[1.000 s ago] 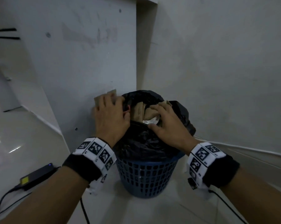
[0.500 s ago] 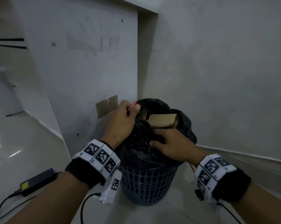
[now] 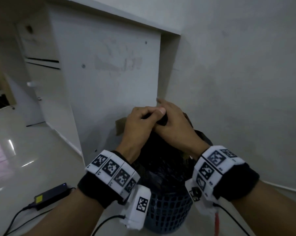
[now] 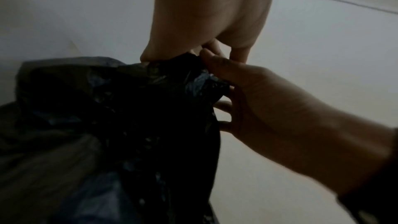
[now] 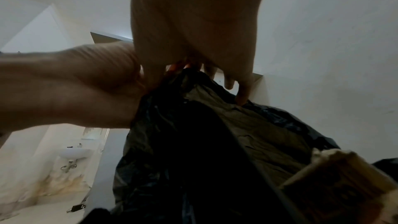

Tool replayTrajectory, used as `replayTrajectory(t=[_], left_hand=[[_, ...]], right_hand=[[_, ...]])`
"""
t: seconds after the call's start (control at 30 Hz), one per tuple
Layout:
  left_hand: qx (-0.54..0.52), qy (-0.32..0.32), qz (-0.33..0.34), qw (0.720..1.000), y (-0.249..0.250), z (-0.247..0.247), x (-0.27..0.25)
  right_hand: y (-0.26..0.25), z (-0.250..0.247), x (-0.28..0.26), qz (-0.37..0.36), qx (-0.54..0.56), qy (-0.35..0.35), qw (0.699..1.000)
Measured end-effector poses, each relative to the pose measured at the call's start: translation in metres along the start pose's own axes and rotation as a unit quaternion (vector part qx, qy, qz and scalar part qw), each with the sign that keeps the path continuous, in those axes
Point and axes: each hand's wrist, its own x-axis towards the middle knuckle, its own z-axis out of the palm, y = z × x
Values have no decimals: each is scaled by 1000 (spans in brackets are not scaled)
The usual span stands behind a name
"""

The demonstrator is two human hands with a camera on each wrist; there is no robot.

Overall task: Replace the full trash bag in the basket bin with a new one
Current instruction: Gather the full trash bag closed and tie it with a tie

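Both hands, left hand point(image 3: 138, 123) and right hand point(image 3: 174, 126), are pinching the black trash bag point(image 3: 160, 160) mouth closed. It's sitting in the basket bin point(image 3: 167, 213); lifting out and relining are remaining.

The trash bag point(image 3: 162, 160) is thin, crinkled, glossy black plastic. The basket bin point(image 3: 167, 213) is blue perforated plastic. Torn cardboard point(image 5: 336, 188) looks matt and fibrous. The floor point(image 3: 33, 160) is glossy, reflective tile.
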Motion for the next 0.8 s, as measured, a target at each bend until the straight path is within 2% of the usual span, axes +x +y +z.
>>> replayTrajectory(t=[0.1,0.17,0.23,0.33,0.43,0.5,0.6,0.67,0.73,0.8], left_hand=[[-80,0,-48,996,4,-10,3],[-96,12,-70,993,2,-18,5],[-78,28,-86,993,-1,-23,7],[-74,47,-95,992,1,-28,8],[-111,99,-105,983,9,-38,14],[-103,107,-113,982,5,-39,12],[-62,38,-174,982,-11,-24,0],[-25,-42,-207,977,-13,-10,-10],[-3,-107,-197,974,-13,2,-17],[16,-109,-160,981,-16,12,-20]], right_hand=[[-10,8,5,17,60,35,997],[-14,13,3,18,40,43,998],[-11,16,1,5,-33,15,999],[6,15,-9,-9,-172,-41,984],[31,7,-25,32,-220,-31,974],[41,3,-34,56,-222,-11,973],[41,0,-38,81,-209,-10,975],[35,-1,-39,82,-207,-8,975],[26,0,-40,72,-217,-18,973],[15,4,-42,58,-232,-37,970]])
